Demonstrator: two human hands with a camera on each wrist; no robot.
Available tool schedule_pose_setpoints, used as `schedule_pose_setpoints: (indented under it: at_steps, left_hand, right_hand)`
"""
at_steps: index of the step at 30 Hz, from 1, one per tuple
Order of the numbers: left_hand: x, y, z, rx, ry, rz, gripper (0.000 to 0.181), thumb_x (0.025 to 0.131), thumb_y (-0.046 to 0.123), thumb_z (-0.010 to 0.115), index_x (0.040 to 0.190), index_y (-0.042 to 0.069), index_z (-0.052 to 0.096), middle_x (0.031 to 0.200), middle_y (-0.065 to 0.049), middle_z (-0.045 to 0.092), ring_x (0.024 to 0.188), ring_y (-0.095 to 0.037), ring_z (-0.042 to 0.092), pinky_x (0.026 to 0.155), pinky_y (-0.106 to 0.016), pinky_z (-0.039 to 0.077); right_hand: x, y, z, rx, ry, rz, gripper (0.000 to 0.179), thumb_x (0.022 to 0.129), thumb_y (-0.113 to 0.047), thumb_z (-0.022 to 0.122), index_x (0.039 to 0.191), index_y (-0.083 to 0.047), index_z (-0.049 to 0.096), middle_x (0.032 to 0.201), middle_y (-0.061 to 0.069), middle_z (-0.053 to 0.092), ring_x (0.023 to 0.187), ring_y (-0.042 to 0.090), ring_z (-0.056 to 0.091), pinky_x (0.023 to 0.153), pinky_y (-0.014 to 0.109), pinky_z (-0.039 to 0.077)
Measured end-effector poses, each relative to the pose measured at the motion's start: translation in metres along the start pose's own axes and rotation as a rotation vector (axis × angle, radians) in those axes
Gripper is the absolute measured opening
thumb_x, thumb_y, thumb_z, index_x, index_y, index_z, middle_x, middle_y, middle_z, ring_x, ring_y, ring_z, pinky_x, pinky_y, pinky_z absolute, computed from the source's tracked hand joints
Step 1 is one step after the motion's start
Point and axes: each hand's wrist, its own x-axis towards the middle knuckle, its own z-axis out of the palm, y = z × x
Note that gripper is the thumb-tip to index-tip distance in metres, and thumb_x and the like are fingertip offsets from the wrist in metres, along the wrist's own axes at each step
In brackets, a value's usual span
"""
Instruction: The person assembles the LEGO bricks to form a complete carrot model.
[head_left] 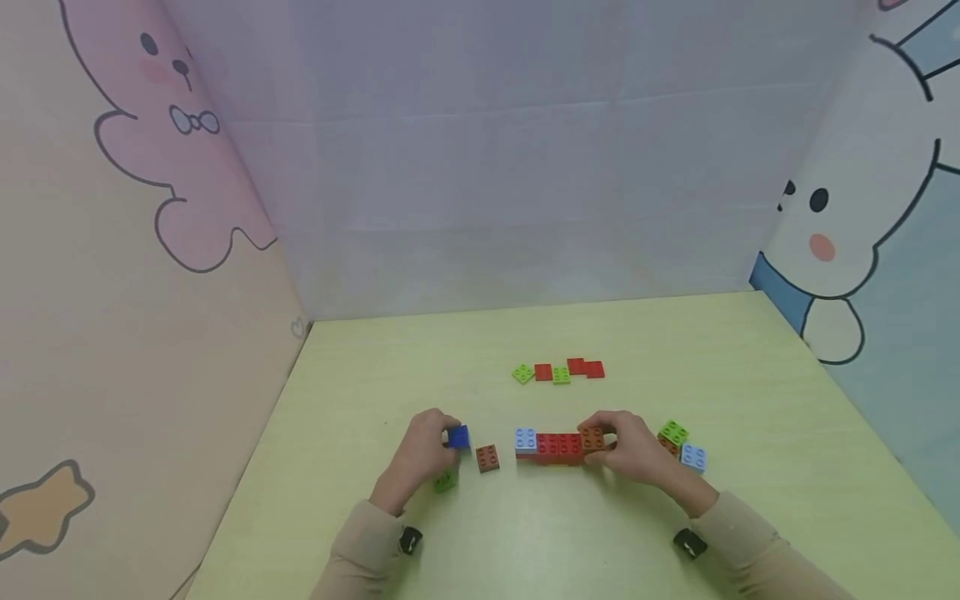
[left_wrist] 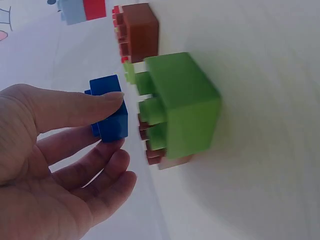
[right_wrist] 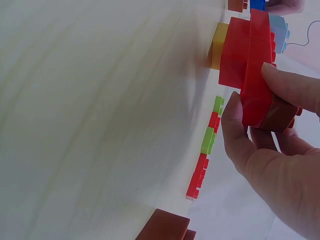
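Between thumb and fingertips, my left hand (head_left: 429,450) pinches a dark blue brick (left_wrist: 111,109), held off the table. A green brick (left_wrist: 185,105) stands on the table just under that hand, and a brown brick (head_left: 487,458) lies to its right. My right hand (head_left: 628,446) grips the right end of a built row of bricks, at its brown end brick (head_left: 592,440). This row has red bricks (head_left: 558,445) in the middle and a light blue brick (head_left: 525,439) on its left end. In the right wrist view a yellow brick (right_wrist: 218,46) shows beneath the red ones.
Thin red plates (head_left: 586,367) and green plates (head_left: 522,373) lie in a line farther back. Right of my right hand are a green brick (head_left: 673,432) over a brown one, and a light blue brick (head_left: 693,457). A curtain (head_left: 525,167) hangs behind the pale table (head_left: 375,358).
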Motion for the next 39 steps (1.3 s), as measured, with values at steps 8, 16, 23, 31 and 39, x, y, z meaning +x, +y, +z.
schedule_pose_setpoints:
  at_steps: [8,16,23,31,39]
  left_hand:
    - [0.003,0.02,-0.007,-0.09,0.093,0.046,0.033,0.078,0.005,0.075,0.11,-0.001,0.068,0.105,-0.01,0.065,0.102,-0.029,0.059,0.084,-0.043,0.048]
    - [0.01,0.044,-0.002,-0.113,0.083,0.097,0.035,0.081,0.014,0.076,0.113,0.002,0.069,0.103,-0.005,0.064,0.099,-0.028,0.058,0.082,-0.04,0.047]
    - [0.012,0.055,0.002,-0.121,0.061,0.136,0.038,0.082,0.018,0.076,0.117,0.005,0.068,0.105,-0.003,0.064,0.101,-0.026,0.057,0.084,-0.039,0.046]
    - [0.014,0.063,0.007,-0.203,0.049,0.166,0.035,0.08,0.018,0.078,0.113,0.009,0.07,0.104,0.001,0.064,0.101,-0.025,0.059,0.083,-0.035,0.047]
    - [0.019,0.074,0.015,-0.258,-0.008,0.216,0.034,0.079,0.014,0.078,0.112,0.008,0.07,0.103,0.002,0.063,0.099,-0.023,0.059,0.081,-0.035,0.05]
  right_hand:
    - [0.0,0.0,0.0,-0.005,0.002,0.0,0.034,0.076,-0.003,0.079,0.107,-0.006,0.067,0.101,-0.001,0.062,0.099,0.025,0.06,0.081,0.045,0.05]
    - [0.0,0.0,0.002,0.001,0.008,0.014,0.033,0.076,-0.002,0.079,0.108,-0.007,0.068,0.101,-0.001,0.063,0.098,0.024,0.059,0.081,0.044,0.049]
    - [-0.001,-0.002,0.001,0.005,0.009,0.015,0.034,0.076,-0.002,0.078,0.108,-0.006,0.067,0.102,-0.001,0.062,0.098,0.024,0.059,0.081,0.044,0.05]
    - [-0.002,-0.003,0.0,0.008,0.001,0.037,0.034,0.077,-0.002,0.078,0.109,-0.006,0.067,0.102,-0.001,0.062,0.098,0.023,0.058,0.08,0.043,0.05]
    - [-0.001,-0.001,0.0,0.013,0.004,0.027,0.035,0.076,0.0,0.078,0.109,-0.006,0.067,0.101,0.0,0.062,0.097,0.023,0.06,0.078,0.042,0.051]
